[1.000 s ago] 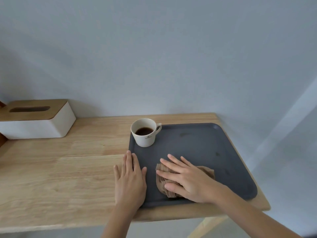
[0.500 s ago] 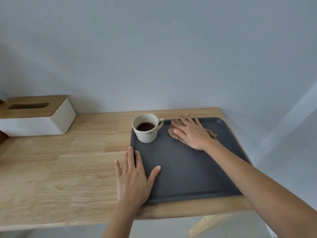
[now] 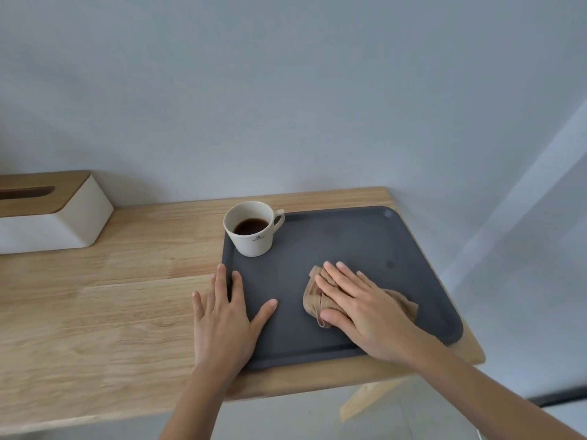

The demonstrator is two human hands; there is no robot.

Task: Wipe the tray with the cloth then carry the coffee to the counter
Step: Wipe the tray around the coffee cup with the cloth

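A dark grey tray (image 3: pixel 355 236) lies on the right end of a wooden table. A white cup of coffee (image 3: pixel 251 228) stands upright in the tray's far left corner. My right hand (image 3: pixel 359 306) presses flat on a crumpled tan cloth (image 3: pixel 317 296) near the middle of the tray, toward its front. My left hand (image 3: pixel 224 315) lies flat with fingers spread across the tray's left rim, thumb on the tray floor, holding nothing.
A white tissue box with a wooden lid (image 3: pixel 47 211) sits at the far left against the wall. The table (image 3: pixel 95 296) ends just right of the tray, with a table leg (image 3: pixel 365 398) and floor below. A grey wall rises behind.
My right hand slid the cloth from the tray's front to its far edge beside the cup, then back to the middle. My left hand stayed on the left rim, its thumb spread out.
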